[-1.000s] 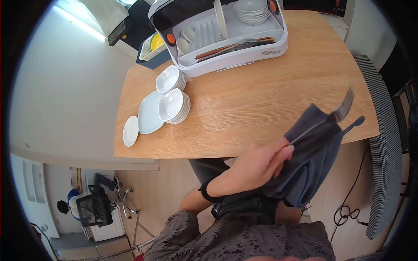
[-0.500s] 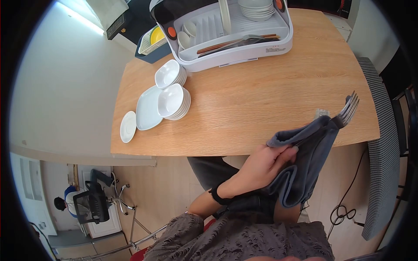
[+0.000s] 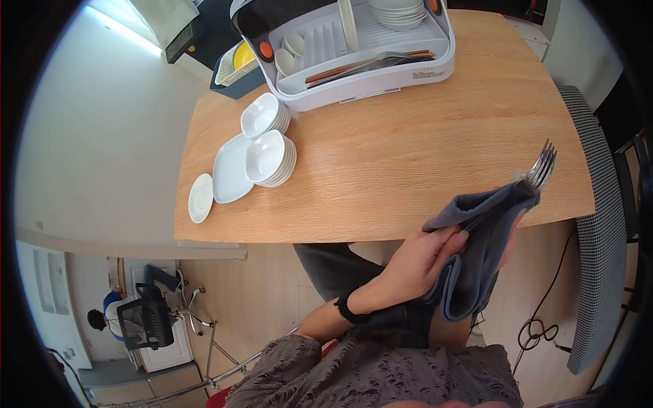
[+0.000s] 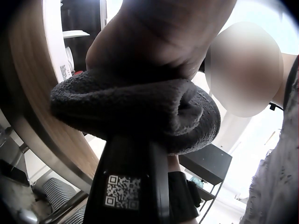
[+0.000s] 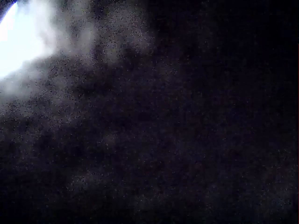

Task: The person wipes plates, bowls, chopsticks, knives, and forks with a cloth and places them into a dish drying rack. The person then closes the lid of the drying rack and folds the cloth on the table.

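In the head view, the left hand pinches the handle end of a metal fork. A grey-blue cloth is folded around the handle, and the tines stick out to the upper right above the table's right front part. The right hand grips the cloth from the far side, mostly hidden behind it. Seen from the left wrist, the left hand is above the bunched cloth. The right wrist view is almost wholly dark, with a bright patch in one corner.
On the wooden table stand an open white dish box with bowls and cutlery, stacked bowls, a pale tray and a small plate. A blue basket is behind. A person sits far left.
Over the past second the cloth has come up over the bare fork handle. Fingers of the right hand now show at the cloth's right edge. The left hand has moved slightly right.
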